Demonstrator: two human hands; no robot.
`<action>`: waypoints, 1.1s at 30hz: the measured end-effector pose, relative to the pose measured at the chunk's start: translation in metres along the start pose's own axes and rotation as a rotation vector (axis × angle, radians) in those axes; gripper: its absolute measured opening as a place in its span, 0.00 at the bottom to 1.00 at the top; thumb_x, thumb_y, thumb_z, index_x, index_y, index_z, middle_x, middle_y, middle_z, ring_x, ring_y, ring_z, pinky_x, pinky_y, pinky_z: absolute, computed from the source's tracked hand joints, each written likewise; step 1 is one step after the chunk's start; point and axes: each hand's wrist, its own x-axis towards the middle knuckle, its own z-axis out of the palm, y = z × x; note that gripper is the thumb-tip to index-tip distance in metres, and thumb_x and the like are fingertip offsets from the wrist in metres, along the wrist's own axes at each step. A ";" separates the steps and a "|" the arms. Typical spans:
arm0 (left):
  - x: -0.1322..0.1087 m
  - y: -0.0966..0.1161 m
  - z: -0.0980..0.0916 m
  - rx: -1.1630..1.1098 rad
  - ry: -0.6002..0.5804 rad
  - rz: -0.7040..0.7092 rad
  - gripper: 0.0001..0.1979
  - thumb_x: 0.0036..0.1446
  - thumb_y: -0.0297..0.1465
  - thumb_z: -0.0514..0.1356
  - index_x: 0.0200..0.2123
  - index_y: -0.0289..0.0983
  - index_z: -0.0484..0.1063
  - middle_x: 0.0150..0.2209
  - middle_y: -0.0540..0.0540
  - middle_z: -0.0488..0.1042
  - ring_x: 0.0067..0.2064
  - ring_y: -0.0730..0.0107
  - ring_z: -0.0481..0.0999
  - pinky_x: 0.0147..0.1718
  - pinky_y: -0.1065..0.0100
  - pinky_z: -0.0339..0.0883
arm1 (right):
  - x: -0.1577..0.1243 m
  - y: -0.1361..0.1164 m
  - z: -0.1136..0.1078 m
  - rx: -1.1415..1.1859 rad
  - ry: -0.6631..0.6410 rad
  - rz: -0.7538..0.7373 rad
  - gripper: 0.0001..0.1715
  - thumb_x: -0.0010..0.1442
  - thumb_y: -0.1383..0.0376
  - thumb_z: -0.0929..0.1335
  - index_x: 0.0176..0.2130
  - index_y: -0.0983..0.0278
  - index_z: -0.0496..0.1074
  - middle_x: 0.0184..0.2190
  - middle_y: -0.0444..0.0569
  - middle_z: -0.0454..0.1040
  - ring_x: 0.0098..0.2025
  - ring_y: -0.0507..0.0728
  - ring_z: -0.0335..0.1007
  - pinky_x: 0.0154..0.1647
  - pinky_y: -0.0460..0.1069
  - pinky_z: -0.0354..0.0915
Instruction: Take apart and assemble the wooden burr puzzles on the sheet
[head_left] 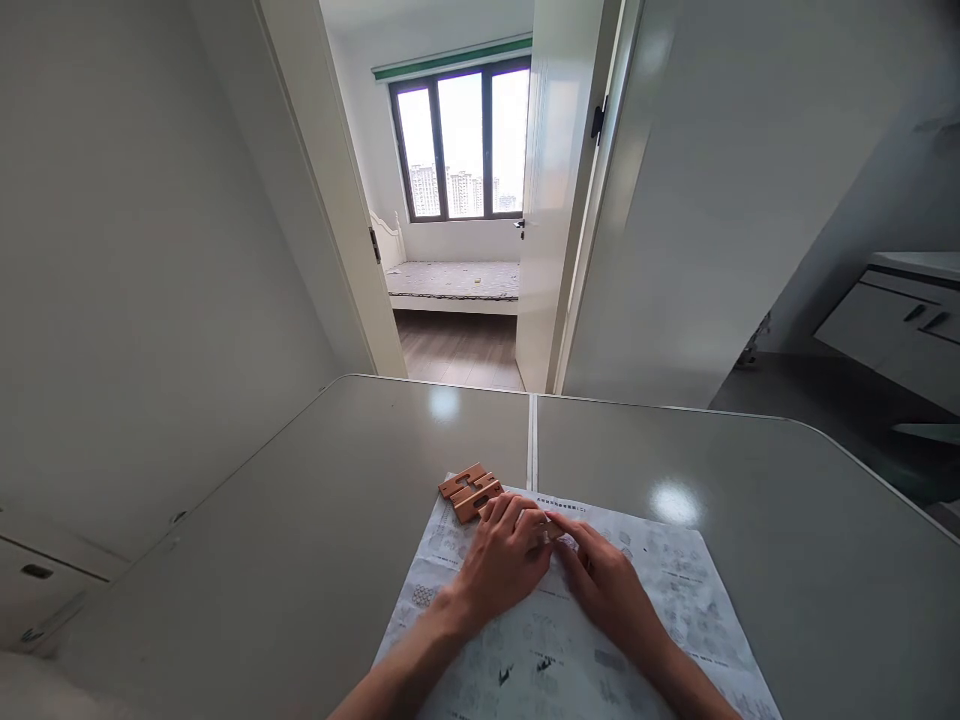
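Both my hands are together over a printed paper sheet on the table. My left hand is closed, its fingers curled over a small brown piece that is mostly hidden. The thumb and fingers of my right hand pinch that piece's right end. Just beyond my left hand, several brown, slotted, wood-like blocks lie side by side at the sheet's top left corner. My left fingers cover part of the nearest block, and I cannot tell whether they touch it.
The grey table has a pale seam running toward its far edge. Behind it stand a doorway with an open white door, a bed and a window. At the right is a white cabinet.
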 end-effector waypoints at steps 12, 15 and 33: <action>0.000 -0.005 0.002 0.122 0.038 -0.074 0.11 0.54 0.24 0.66 0.38 0.42 0.69 0.48 0.44 0.73 0.53 0.53 0.72 0.53 0.49 0.72 | 0.000 -0.008 0.000 0.116 0.119 0.071 0.26 0.65 0.52 0.68 0.58 0.56 0.77 0.35 0.52 0.82 0.30 0.61 0.76 0.31 0.51 0.74; 0.000 -0.006 0.003 0.133 0.051 -0.083 0.11 0.54 0.25 0.66 0.37 0.42 0.68 0.47 0.44 0.73 0.53 0.52 0.73 0.53 0.48 0.72 | 0.000 -0.011 -0.001 0.153 0.136 0.096 0.26 0.63 0.52 0.69 0.56 0.57 0.78 0.31 0.51 0.81 0.29 0.61 0.75 0.30 0.52 0.73; -0.001 -0.004 0.000 0.110 0.066 -0.106 0.20 0.56 0.21 0.62 0.50 0.42 0.66 0.54 0.41 0.72 0.58 0.50 0.71 0.57 0.47 0.68 | -0.002 -0.010 -0.001 -0.016 0.030 0.058 0.22 0.68 0.60 0.63 0.59 0.57 0.73 0.46 0.52 0.81 0.34 0.60 0.77 0.37 0.53 0.73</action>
